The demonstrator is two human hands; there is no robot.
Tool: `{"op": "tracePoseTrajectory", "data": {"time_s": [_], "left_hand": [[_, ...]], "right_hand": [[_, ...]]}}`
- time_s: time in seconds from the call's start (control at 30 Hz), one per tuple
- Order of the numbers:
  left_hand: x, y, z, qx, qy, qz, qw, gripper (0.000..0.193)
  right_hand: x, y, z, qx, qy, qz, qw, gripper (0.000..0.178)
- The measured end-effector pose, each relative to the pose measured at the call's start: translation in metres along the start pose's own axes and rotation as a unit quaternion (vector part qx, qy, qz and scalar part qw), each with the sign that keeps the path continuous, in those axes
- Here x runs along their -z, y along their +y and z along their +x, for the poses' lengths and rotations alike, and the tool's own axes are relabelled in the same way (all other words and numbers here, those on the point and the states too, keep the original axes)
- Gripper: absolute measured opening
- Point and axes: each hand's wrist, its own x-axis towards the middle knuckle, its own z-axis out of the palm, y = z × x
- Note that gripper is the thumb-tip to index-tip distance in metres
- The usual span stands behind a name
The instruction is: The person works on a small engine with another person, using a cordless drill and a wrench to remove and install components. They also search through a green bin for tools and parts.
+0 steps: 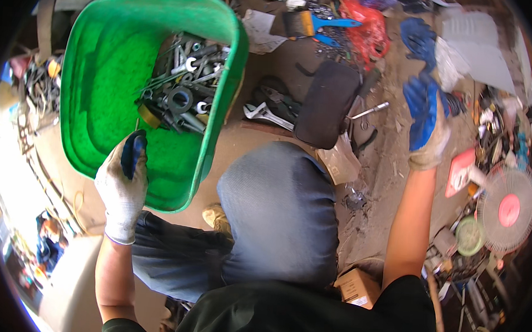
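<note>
My left hand [124, 181], in a white glove with a blue palm, is at the near left of a green plastic bin [104, 71]. Its fingers are pinched together, and a thin tip shows just above them; what they hold is mostly hidden. Inside the bin, a pile of wrenches and sockets [189, 79] lies against the right wall. My right hand [426, 118], gloved the same way, is raised at the far right with its fingers stretched out and nothing visible in them. Beyond it lies a blue glove [417, 38].
Between my hands lie a dark pouch [326, 103], an adjustable wrench [268, 114] and pliers [279, 97]. A blue-handled paintbrush [314, 24] and red plastic bag [367, 29] are farther off. At right stands a fan [507, 208] among clutter; a cardboard box [356, 287] sits near my side.
</note>
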Motion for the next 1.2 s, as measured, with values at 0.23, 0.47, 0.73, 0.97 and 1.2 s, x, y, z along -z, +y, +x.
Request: {"op": "tracePoseTrajectory", "data": {"time_s": [0.23, 0.47, 0.73, 0.97, 1.2], "left_hand": [[-0.004, -0.009, 0.003, -0.052, -0.010, 0.015, 0.998, 0.032], [0.000, -0.003, 0.005, -0.047, -0.012, 0.005, 0.999, 0.034], [-0.003, -0.025, 0.009, -0.097, -0.005, 0.135, 0.986, 0.037], [0.016, -0.027, 0.003, 0.102, -0.057, -0.295, 0.948, 0.029], [0.177, -0.005, -0.112, 0.238, 0.009, -0.696, 0.677, 0.021]], "right_hand": [[0.120, 0.090, -0.154, -0.167, 0.122, -0.001, 0.978, 0.037], [0.068, 0.139, -0.230, -0.230, 0.092, 0.027, 0.968, 0.027], [0.065, 0.018, -0.204, -0.370, 0.056, -0.245, 0.894, 0.034], [0.011, -0.186, -0.184, -0.038, -0.148, -0.366, 0.918, 0.029], [-0.047, -0.393, -0.228, -0.177, -0.281, -0.538, 0.775, 0.037]]}}
